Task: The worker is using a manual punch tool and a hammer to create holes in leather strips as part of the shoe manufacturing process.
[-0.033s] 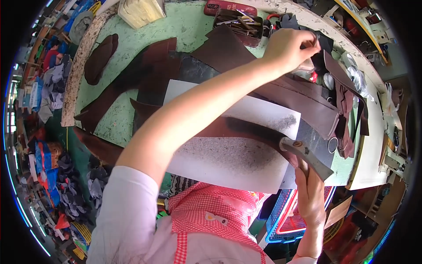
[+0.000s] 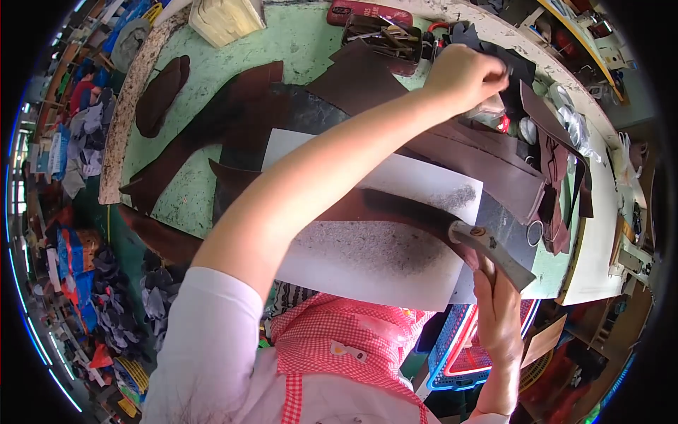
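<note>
My left hand (image 2: 466,76) is stretched across to the far right of the bench, its fingers curled together over a small clear container (image 2: 489,108). Whatever is pinched in them, if anything, is hidden. Low on the right, my right hand (image 2: 498,307) is closed round the handle of a hammer (image 2: 498,258). The grey metal hammer head rests at the end of a long curved strip of brown leather (image 2: 353,205), darkened towards that end. Beneath the strip lies a white board (image 2: 374,258) with black speckles. My left forearm covers part of both.
Brown leather pieces (image 2: 364,74) lie around the board. At the back stands an open tin of tools (image 2: 385,44) beside a yellowish block (image 2: 226,20). A metal ring (image 2: 534,232) lies at the right. Below the bench edge are a blue basket (image 2: 441,353) and cloth scraps (image 2: 113,304).
My left forearm and elbow have shifted slightly to the right, and the left hand has turned a little. The right hand and hammer stay in place.
</note>
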A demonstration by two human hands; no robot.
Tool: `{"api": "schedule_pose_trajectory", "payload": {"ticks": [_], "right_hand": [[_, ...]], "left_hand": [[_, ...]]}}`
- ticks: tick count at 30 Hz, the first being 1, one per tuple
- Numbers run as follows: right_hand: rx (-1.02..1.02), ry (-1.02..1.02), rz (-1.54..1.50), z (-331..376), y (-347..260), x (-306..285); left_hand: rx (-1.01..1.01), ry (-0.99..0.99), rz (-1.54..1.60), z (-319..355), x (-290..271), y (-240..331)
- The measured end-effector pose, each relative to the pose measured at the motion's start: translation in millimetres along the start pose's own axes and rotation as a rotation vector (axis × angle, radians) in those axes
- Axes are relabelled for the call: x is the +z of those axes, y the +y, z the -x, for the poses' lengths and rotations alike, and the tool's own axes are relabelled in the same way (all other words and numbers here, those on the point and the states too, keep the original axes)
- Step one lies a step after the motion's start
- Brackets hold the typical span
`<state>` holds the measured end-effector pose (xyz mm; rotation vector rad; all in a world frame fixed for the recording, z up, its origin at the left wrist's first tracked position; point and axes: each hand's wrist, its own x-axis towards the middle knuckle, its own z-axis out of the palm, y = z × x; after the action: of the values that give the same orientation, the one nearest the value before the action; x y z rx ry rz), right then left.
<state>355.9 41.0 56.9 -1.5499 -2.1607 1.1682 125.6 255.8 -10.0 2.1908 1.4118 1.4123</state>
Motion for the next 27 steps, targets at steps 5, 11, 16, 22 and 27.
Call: {"api": "schedule_pose_trajectory", "payload": {"ticks": [5, 11, 16, 22, 27], "right_hand": [[-0.090, 0.055, 0.021, 0.8, 0.8, 2.7], [0.313, -0.008, -0.179, -2.8, -3.7, -1.0], [0.253, -0.026, -0.154, -7.0, -1.5, -7.4], [0.015, 0.185, -0.210, -2.8, -4.2, -25.5], [-0.217, 0.315, -0.280, 8.6, -0.6, -37.5]], "left_hand": [[-0.150, -0.124, 0.448, 3.1, -7.6, 6.9], [-0.888, -0.588, 1.010, 67.5, -103.1, 53.8], [-0.960, -0.664, 0.974, 103.1, -120.9, 70.2], [-0.595, -0.550, 0.799, 118.0, -103.5, 77.6], [-0.554, -0.599, 0.765, 123.1, -87.7, 84.2]]}}
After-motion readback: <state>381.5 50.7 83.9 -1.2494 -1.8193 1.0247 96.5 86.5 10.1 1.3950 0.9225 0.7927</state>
